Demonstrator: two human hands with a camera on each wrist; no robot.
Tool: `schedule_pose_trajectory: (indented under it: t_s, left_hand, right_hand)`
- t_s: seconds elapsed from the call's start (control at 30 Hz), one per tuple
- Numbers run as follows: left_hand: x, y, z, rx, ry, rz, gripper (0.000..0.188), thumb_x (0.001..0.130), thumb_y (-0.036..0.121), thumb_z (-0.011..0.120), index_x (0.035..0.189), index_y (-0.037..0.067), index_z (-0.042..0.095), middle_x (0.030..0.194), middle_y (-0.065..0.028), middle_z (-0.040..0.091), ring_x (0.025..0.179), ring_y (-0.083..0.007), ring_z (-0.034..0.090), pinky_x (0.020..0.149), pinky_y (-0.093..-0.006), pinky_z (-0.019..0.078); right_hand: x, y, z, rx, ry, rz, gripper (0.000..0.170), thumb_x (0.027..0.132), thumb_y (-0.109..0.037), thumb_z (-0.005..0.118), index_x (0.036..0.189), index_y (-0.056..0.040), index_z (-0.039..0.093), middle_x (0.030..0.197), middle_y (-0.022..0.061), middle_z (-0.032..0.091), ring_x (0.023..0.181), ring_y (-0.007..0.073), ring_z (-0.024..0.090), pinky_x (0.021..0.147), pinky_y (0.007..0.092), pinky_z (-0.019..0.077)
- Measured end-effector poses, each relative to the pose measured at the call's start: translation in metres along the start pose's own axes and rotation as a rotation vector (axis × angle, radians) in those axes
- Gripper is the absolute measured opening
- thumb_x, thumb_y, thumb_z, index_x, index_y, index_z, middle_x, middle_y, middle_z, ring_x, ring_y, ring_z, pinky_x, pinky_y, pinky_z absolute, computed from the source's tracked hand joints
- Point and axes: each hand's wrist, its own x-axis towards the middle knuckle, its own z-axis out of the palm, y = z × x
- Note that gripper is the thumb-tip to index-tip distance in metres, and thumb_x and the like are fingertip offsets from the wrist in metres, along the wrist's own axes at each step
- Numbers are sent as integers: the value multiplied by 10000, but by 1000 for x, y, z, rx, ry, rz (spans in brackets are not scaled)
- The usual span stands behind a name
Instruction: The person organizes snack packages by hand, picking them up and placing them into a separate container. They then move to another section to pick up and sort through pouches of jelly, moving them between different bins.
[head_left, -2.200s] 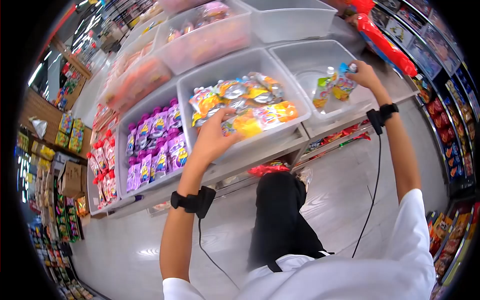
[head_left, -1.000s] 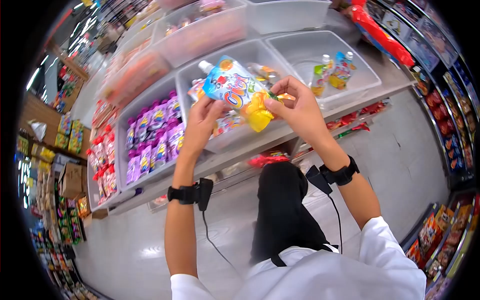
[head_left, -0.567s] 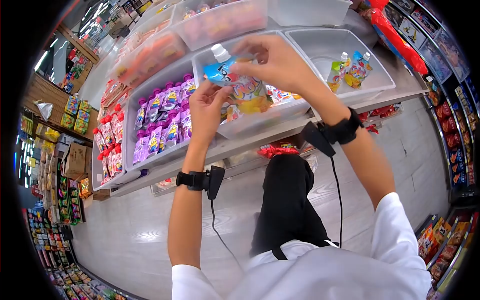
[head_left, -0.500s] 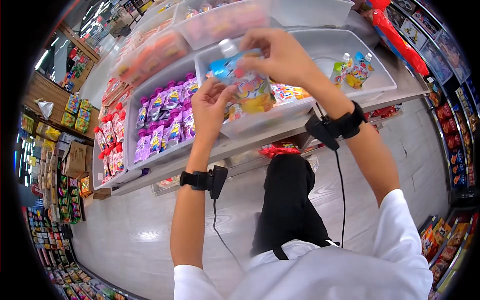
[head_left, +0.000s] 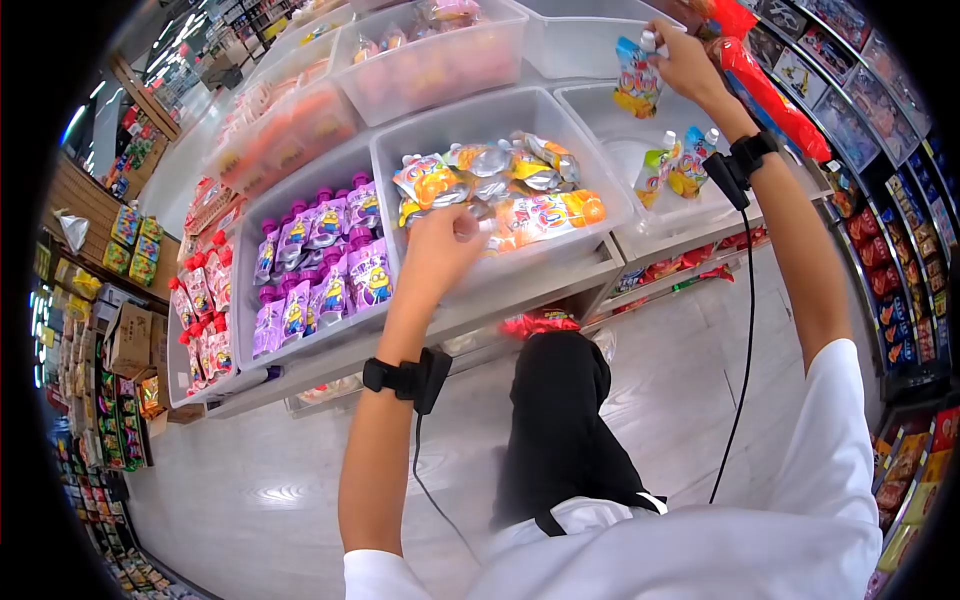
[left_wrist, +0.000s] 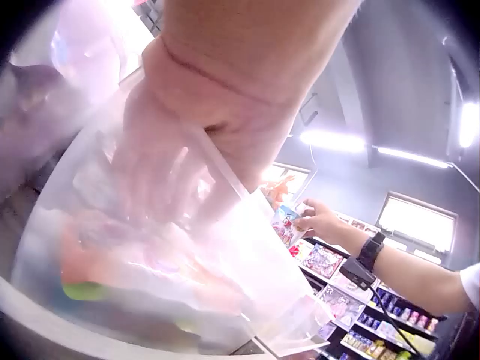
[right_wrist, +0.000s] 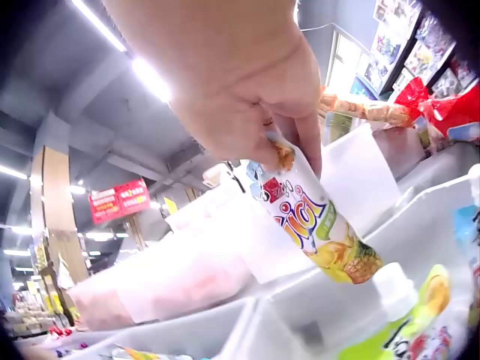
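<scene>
My right hand [head_left: 690, 68] pinches a blue, white and yellow spouted drink pouch [head_left: 638, 85] by its top, just under the white cap. The pouch hangs over the right-hand bin [head_left: 590, 140]; in the right wrist view, the held pouch [right_wrist: 311, 217] shows pineapple pictures at its lower end. Two similar pouches [head_left: 690, 170] stand upright in that bin. My left hand [head_left: 440, 255] reaches into the middle bin, its fingertips at the cap end of an orange-and-white pouch [head_left: 550, 217]. In the left wrist view, its fingers are blurred behind the translucent bin wall [left_wrist: 277, 300].
Silvery-orange pouches [head_left: 490, 170] lie behind the left hand. To the left are bins of purple-capped pouches [head_left: 310, 265] and red-capped pouches [head_left: 207, 310]. Taller bins [head_left: 430, 80] stand behind. A long red package [head_left: 770, 100] lies right of the right hand. A cable hangs from each wrist camera.
Both hands were together on a pouch over the middle bin. My right hand has carried it to the right, over the right-hand bin; my left hand has let go and lowered into the middle bin.
</scene>
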Motion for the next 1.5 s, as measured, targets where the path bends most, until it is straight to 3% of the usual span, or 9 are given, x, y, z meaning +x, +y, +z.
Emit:
schedule_pose_trajectory:
  t_s: [0.37,0.63,0.77,0.9,1.03,1.1,1.3,1.47,1.5]
  left_hand:
    - [5,-15,10,-37,-46,30,377,822,203,751,1110,-17,649,1069,-159,710,1012,-249,689,883,-350,534]
    - [1,6,-4,52,-106,-20,307,776,162,752,1039,16,691,939,-132,728,897,-211,705,813,-330,546]
    - [5,-7,3,-21,-154,-23,307,788,178,753,1037,9,693,927,-134,725,874,-222,702,786,-345,547]
    - [-4,-9,1,-75,4,216,255,872,144,667,1066,-12,617,974,-176,701,927,-286,687,810,-381,524]
    - [-15,12,-2,-50,182,245,216,916,142,626,1076,6,576,950,-219,676,932,-391,657,800,-456,501]
    - [-13,16,-2,-152,296,295,206,917,117,625,1090,12,585,955,-185,690,932,-343,676,796,-435,513]
    - [-17,15,-9,-271,165,321,221,893,52,658,1108,40,607,968,-101,718,969,-221,693,879,-344,515]
    - [-7,-2,0,-105,120,163,329,840,195,747,1104,33,634,1105,-129,688,1071,-244,650,921,-360,492]
    - [-1,-13,6,-114,122,169,329,840,195,747,1104,33,634,1105,-129,688,1071,-244,650,921,-360,492]
  right_hand:
    - [-23,18,45,-109,-722,411,421,665,-12,751,1068,-56,640,1034,191,694,971,374,662,820,425,530]
    - [-8,-42,13,-3,-330,13,243,740,-52,681,975,-34,626,859,162,687,827,304,683,715,395,545]
    - [-20,-170,-15,519,-692,-43,312,778,-121,750,1049,-43,616,950,50,693,863,170,665,767,314,521]
    - [-54,-216,2,519,-929,-318,626,733,-156,807,1301,-70,558,1188,137,669,1061,306,630,952,419,483]
    - [-47,-208,13,579,-874,-239,685,721,-164,819,1336,-70,534,1152,153,668,1071,344,624,994,440,457]
    - [-46,-212,12,592,-542,-496,685,717,-149,818,1337,-67,539,1108,156,667,1070,329,629,951,434,478]
    - [-46,-241,-8,713,-787,-238,405,742,-109,788,1111,-16,647,888,140,682,842,260,668,759,374,528]
    - [-32,-214,-44,492,-377,-171,291,773,-100,792,989,14,635,762,122,656,703,192,658,664,325,523]
    - [-28,-200,-59,456,-430,61,302,826,-155,775,1039,-6,622,771,108,663,703,151,663,643,314,522]
